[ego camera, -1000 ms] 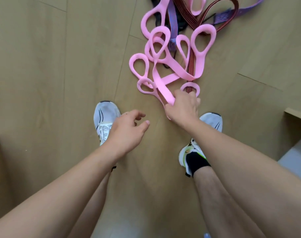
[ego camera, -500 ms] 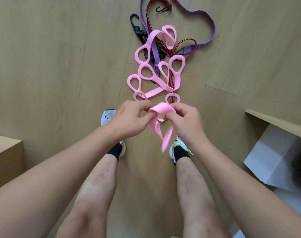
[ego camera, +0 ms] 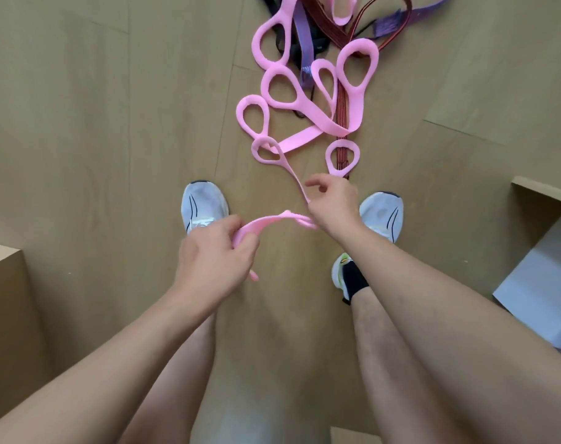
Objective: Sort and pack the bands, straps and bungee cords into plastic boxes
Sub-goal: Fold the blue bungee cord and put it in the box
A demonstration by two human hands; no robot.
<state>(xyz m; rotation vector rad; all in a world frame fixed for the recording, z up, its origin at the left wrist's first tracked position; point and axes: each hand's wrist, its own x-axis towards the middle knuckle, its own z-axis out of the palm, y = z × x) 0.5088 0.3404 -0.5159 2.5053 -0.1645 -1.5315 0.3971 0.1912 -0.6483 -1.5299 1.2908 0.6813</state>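
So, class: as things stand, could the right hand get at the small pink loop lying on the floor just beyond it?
Probably yes. The small pink loop lies bare on the floor just past the right hand, nothing covering it. But that hand already pinches the pink band shared with the left hand, so it must let go first.

I had both bare forearms stretched forward and down. My left hand [ego camera: 215, 251] had its fingers curled, pinching one end of the pink band [ego camera: 272, 221]. My right hand [ego camera: 332, 205] gripped the band further along, index finger and thumb hooked upward.
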